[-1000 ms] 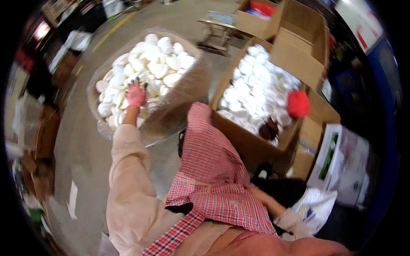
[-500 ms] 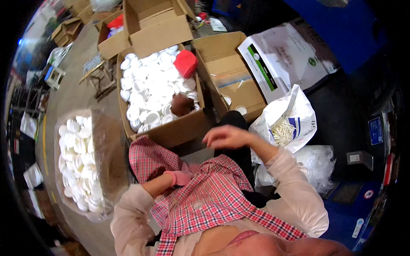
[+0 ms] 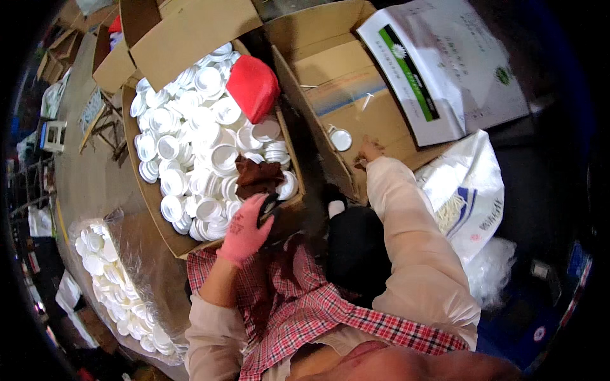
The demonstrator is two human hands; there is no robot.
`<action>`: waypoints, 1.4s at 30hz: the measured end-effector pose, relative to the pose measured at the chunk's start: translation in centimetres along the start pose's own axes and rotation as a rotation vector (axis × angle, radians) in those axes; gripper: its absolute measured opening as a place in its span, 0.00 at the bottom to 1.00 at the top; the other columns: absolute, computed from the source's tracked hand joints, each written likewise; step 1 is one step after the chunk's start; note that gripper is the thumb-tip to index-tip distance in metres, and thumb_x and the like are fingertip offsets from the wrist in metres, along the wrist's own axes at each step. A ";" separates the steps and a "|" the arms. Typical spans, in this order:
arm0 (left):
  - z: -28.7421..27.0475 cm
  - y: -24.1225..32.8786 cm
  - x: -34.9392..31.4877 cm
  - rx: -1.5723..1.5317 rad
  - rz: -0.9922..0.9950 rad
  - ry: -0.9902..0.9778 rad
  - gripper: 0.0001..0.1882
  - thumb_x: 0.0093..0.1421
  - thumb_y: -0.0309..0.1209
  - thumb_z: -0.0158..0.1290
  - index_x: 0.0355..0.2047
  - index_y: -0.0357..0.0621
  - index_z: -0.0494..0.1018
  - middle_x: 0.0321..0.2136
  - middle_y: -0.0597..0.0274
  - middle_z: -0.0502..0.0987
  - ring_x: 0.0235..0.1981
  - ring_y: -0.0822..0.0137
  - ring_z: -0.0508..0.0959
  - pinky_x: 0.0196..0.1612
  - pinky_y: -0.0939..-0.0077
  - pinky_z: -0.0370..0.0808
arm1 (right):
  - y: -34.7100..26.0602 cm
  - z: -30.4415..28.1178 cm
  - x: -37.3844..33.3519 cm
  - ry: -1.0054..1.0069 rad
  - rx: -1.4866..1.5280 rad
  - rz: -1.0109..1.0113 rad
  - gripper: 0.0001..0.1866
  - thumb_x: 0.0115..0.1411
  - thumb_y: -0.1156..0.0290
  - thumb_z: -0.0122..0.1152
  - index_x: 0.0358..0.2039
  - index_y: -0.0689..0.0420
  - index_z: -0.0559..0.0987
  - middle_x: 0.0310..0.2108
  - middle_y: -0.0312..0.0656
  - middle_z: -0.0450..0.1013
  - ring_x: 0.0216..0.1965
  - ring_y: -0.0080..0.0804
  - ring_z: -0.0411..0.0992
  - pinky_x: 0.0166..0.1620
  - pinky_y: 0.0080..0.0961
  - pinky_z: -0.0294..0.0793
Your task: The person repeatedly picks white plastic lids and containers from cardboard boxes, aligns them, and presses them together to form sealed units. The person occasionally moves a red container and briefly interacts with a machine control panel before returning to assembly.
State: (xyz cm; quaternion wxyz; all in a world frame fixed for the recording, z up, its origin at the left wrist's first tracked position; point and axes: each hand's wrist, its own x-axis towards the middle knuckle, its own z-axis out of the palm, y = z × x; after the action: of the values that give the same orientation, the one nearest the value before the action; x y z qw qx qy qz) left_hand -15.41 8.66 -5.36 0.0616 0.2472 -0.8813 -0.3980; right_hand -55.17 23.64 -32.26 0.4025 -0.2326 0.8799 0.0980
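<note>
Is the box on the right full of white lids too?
No, the right box holds just one white lid, near the right hand.

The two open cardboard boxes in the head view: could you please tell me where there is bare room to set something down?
The right-hand box has a mostly bare floor between one white lid and the right hand. The left-hand box is crowded: white lids, a red cap, a brown cloth by the gloved left hand.

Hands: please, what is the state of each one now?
Left hand: gloved, closed on a small dark object at the box of white lids.
Right hand: bare, inside the second box; grip cannot be told.
</note>
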 end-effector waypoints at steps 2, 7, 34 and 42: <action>-0.9 0.7 0.6 -0.097 -0.074 -0.075 0.25 0.54 0.23 0.56 0.54 0.35 0.66 0.50 0.43 0.72 0.52 0.46 0.72 0.55 0.63 0.68 | 0.2 3.0 -1.1 0.273 0.032 0.088 0.55 0.39 0.57 0.76 0.65 0.50 0.55 0.64 0.63 0.51 0.62 0.67 0.53 0.58 0.57 0.63; -1.7 0.5 1.5 0.007 -0.114 -0.088 0.25 0.53 0.29 0.57 0.51 0.34 0.67 0.48 0.45 0.71 0.50 0.45 0.71 0.53 0.59 0.69 | -1.4 1.4 1.6 0.257 0.220 0.078 0.53 0.41 0.57 0.70 0.66 0.47 0.53 0.64 0.60 0.50 0.65 0.64 0.46 0.61 0.57 0.57; -6.5 -3.8 -1.0 -0.713 0.330 0.588 0.38 0.51 0.32 0.62 0.61 0.49 0.60 0.45 0.59 0.72 0.42 0.71 0.72 0.42 0.76 0.72 | -28.9 -7.4 -34.6 0.253 0.289 -1.570 0.57 0.33 0.69 0.75 0.65 0.55 0.55 0.60 0.49 0.56 0.61 0.47 0.57 0.63 0.36 0.56; -7.0 -6.4 -2.4 -0.445 -0.271 0.374 0.53 0.38 0.47 0.68 0.62 0.43 0.57 0.60 0.41 0.59 0.60 0.43 0.63 0.60 0.58 0.64 | -30.3 -7.9 -37.6 0.410 -0.016 -1.644 0.25 0.55 0.78 0.58 0.55 0.57 0.73 0.47 0.44 0.70 0.50 0.42 0.66 0.56 0.36 0.64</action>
State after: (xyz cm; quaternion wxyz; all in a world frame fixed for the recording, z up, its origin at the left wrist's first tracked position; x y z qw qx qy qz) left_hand -8.73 1.54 -5.08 0.2217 0.4116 -0.7050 -0.5333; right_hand -24.25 6.84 1.72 0.1764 -0.8145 0.4856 -0.2640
